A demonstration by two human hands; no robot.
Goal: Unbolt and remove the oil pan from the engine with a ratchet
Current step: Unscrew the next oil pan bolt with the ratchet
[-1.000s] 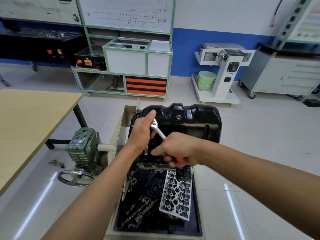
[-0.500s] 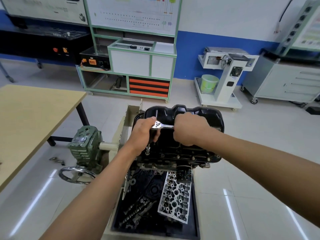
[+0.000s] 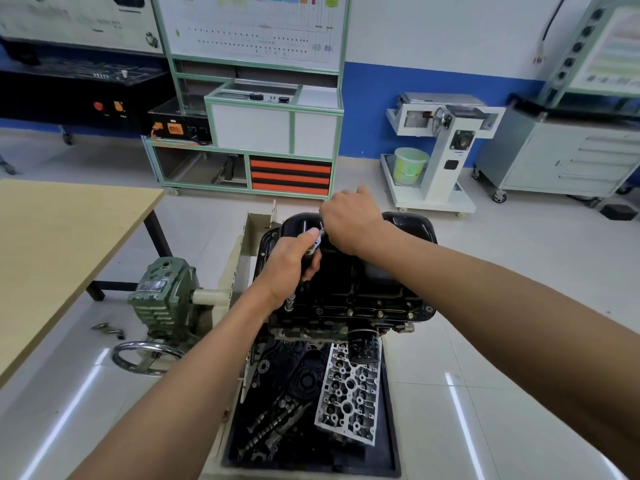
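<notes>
Views: one, head-worn, wide-angle.
Station: on the person standing at the near end of the engine stand, above the work.
Facing: forward and down. Both forearms enter from the bottom edge, and the left hand and right hand meet on the ratchet at mid-frame, over the oil pan.
Range: near; the hands and pan take the centre.
Lower frame: parts tray, almost straight beneath the lens.
Left edge: table.
Upper frame: floor, green-framed cabinet and blue-banded wall, well back.
Straight lines bow towards the margins.
</notes>
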